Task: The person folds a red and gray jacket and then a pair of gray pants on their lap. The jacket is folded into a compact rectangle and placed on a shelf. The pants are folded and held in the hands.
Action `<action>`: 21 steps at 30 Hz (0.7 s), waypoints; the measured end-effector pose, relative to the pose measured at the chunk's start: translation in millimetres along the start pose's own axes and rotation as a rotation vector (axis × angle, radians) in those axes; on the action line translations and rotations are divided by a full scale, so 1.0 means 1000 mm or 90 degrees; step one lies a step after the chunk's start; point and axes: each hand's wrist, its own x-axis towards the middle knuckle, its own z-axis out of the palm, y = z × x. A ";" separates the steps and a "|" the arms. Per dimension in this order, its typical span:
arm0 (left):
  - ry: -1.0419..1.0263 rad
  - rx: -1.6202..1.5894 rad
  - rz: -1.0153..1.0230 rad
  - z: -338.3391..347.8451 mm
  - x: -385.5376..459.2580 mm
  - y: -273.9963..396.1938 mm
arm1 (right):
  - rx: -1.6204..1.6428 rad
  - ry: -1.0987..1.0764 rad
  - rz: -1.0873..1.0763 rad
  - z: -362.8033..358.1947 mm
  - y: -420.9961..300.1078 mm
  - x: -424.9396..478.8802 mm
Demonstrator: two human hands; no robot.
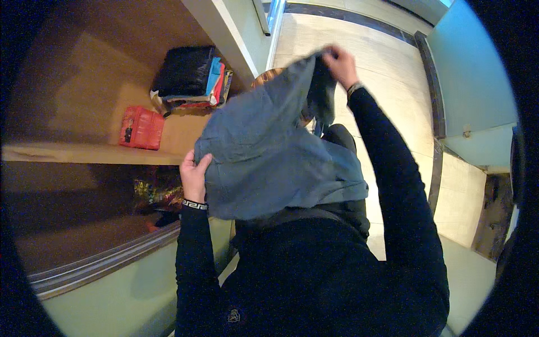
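Observation:
A grey-blue cloth garment [269, 164] is spread over my lap, its exact kind hard to tell. My left hand [194, 175] pinches its left edge between thumb and fingers, close by the wooden shelf. Farther out, my right hand [340, 65] grips another part and lifts it into a peak. A dark portion of cloth [321, 90] hangs below the right hand. The garment's lower edge rests across my dark-clothed legs [343, 208].
On the wooden shelf [88, 152] at left sit a stack of folded clothes [185, 71] and a red folded item [142, 127]. The compartment below holds a shiny patterned item [158, 189]. A round wooden surface [268, 76] shows behind the garment. Pale floor tiles [391, 105] extend right.

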 end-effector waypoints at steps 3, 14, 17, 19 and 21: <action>0.006 0.010 0.055 0.005 0.015 0.014 | 0.003 0.102 -0.318 -0.080 -0.089 0.051; 0.084 0.069 0.011 -0.011 0.011 -0.003 | -0.277 -0.115 -0.449 -0.140 -0.123 0.042; 0.088 0.071 0.014 -0.029 0.011 -0.013 | -0.288 -0.306 -0.255 -0.120 -0.079 0.013; 0.083 0.105 0.024 -0.042 0.005 -0.018 | -0.192 -0.472 -0.116 -0.116 -0.075 -0.013; 0.081 0.103 0.007 -0.037 0.005 -0.010 | -0.142 -0.607 0.028 -0.120 -0.062 -0.032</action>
